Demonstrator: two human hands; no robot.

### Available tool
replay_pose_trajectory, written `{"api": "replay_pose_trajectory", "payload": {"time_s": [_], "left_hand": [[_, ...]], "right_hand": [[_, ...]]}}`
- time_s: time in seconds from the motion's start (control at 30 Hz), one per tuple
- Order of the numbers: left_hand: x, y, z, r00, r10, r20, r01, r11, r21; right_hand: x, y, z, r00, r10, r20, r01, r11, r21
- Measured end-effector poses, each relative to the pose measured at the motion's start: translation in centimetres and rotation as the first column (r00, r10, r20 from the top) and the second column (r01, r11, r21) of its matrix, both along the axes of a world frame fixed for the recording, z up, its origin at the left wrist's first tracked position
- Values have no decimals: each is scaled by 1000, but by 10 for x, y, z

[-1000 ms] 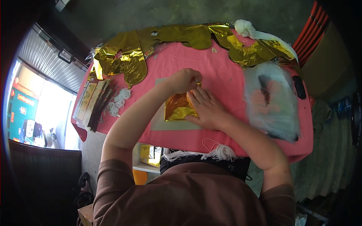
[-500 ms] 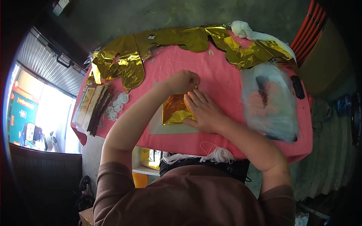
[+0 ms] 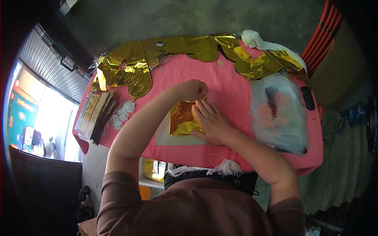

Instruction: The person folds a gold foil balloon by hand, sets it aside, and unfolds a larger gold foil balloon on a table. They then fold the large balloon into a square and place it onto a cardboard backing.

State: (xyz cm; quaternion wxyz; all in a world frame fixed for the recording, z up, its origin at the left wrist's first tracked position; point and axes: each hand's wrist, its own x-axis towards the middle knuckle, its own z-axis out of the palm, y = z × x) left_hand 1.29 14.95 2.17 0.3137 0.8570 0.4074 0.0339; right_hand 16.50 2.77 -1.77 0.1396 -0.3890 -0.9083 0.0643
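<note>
A folded square of shiny gold foil (image 3: 184,118) lies on a grey sheet (image 3: 163,137), which rests on the pink cloth of the table. My right hand (image 3: 212,122) is laid flat over the foil's right side, fingers stretched out and pointing away from me. Just beyond its fingertips, my left hand (image 3: 194,89) is closed at the foil's far right corner. A small bit of gold shows beneath the left fingers, but whatever they pinch is hidden.
Gold foil balloons (image 3: 138,67) lie along the far edge, near a white string bundle (image 3: 251,38). A clear plastic bag (image 3: 279,114) and black object (image 3: 308,98) are at right. At left are cardboard pieces (image 3: 94,114) and white string (image 3: 123,114); more string (image 3: 228,167) lies near me.
The whole view has shifted slightly, with the table now a little lower in it. Both hands keep nearly the same places on the foil.
</note>
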Motion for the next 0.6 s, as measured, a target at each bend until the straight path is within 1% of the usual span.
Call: {"api": "replay_pose_trajectory", "payload": {"time_s": [0.1,0.2,0.33,0.4,0.43,0.5,0.6], "left_hand": [[0,-3,6,1000,21,5,-21,999,-38],[1,-9,15,999,32,11,-32,999,-35],[0,-4,10,1000,-5,15,6,999,-36],[2,-4,13,999,51,0,-51,998,-21],[3,-4,15,999,52,0,-52,998,-23],[5,-5,17,991,79,-109,-82,996,-18],[6,-3,18,985,88,-151,-97,994,-51]], "right_hand": [[0,1,2,1000,2,20,-2,1000,-4],[1,1,1,1000,1,10,-1,1000,-8],[0,2,-2,1000,5,4,-5,1000,-3],[0,2,-3,1000,6,-8,-6,1000,-3],[0,2,-1,1000,5,2,-5,1000,-3],[0,2,-1,1000,5,11,-4,1000,-4],[0,2,-2,1000,5,1,-5,1000,2]]}}
